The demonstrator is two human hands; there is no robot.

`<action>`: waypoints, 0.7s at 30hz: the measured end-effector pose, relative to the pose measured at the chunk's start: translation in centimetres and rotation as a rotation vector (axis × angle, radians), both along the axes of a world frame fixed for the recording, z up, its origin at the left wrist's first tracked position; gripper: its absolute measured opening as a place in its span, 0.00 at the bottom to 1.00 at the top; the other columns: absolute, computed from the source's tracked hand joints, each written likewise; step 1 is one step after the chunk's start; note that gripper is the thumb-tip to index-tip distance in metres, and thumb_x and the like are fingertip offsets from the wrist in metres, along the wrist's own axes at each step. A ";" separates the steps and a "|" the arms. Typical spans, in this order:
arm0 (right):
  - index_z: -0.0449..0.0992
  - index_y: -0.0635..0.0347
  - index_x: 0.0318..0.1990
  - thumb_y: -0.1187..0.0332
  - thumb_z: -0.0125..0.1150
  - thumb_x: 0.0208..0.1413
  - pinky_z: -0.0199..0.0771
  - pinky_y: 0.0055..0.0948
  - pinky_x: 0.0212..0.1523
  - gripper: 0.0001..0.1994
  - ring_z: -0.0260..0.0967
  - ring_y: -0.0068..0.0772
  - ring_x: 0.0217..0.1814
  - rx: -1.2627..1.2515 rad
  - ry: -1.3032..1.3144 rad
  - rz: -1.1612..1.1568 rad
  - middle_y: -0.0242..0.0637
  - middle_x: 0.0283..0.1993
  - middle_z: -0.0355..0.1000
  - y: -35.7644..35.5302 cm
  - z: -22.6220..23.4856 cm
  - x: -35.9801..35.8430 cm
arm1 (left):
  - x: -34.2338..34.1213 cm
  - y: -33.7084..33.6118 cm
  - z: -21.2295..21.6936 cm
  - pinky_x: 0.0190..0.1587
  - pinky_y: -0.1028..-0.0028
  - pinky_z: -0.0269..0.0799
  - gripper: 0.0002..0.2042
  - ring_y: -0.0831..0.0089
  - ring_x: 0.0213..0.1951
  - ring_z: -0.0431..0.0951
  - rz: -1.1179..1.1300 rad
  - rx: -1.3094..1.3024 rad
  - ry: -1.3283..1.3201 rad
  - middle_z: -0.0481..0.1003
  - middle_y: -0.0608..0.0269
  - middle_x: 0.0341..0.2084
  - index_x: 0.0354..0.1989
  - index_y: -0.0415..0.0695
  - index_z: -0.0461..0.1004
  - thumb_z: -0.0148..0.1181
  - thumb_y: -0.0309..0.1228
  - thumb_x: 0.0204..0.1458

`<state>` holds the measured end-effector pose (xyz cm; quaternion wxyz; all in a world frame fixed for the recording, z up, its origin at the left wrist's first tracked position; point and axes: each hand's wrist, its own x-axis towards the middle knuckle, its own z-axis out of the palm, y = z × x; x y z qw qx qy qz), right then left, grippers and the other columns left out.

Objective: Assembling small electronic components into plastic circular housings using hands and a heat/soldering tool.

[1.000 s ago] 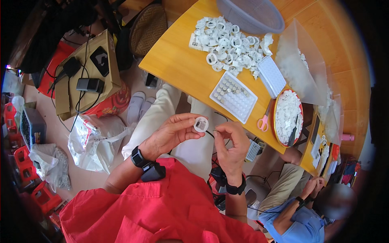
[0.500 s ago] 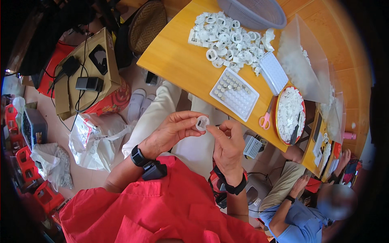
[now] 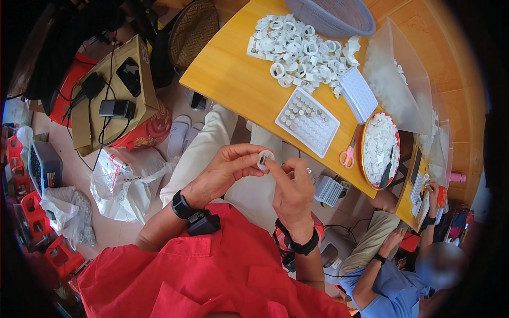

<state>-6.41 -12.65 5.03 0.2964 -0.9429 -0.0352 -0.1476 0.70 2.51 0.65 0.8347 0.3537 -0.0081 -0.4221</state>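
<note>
Off the table's (image 3: pixel 228 71) near edge, the left hand (image 3: pixel 225 168) pinches a round white plastic housing (image 3: pixel 265 159) by its rim, the sensible hold; it seems light, stiff, perhaps brittle. Its open face points upward (round, so no clear long axis). The right hand's (image 3: pixel 295 197) forefinger seemingly touches it; whether it pinches anything, I cannot tell.

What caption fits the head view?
Left hand holds a round white plastic piece, right hand at its rim, by a yellow wooden table.
</note>
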 end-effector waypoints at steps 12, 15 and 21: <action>0.72 0.63 0.38 0.85 0.53 0.45 0.68 0.26 0.27 0.12 0.66 0.33 0.29 0.263 -0.050 -0.116 0.40 0.31 0.63 -0.2 0.4 0.3 | 0.0 -0.2 0.3 0.45 0.75 0.72 0.14 0.72 0.41 0.75 -0.009 0.037 0.045 0.73 0.59 0.41 0.48 0.35 0.68 0.49 0.30 0.56; 0.71 0.65 0.39 0.84 0.53 0.47 0.69 0.24 0.28 0.10 0.66 0.30 0.30 0.365 -0.020 -0.141 0.39 0.32 0.65 0.1 0.2 0.5 | 0.0 -0.2 0.4 0.45 0.75 0.72 0.14 0.71 0.41 0.75 -0.005 0.035 0.042 0.73 0.58 0.41 0.48 0.35 0.68 0.49 0.30 0.57; 0.72 0.65 0.41 0.77 0.50 0.54 0.73 0.22 0.31 0.08 0.67 0.22 0.30 1.126 0.167 -0.327 0.34 0.31 0.67 -1.7 -0.5 -0.2 | 0.2 0.2 0.0 0.45 0.74 0.73 0.15 0.68 0.42 0.75 -0.026 -0.074 0.126 0.72 0.56 0.43 0.49 0.35 0.67 0.48 0.31 0.57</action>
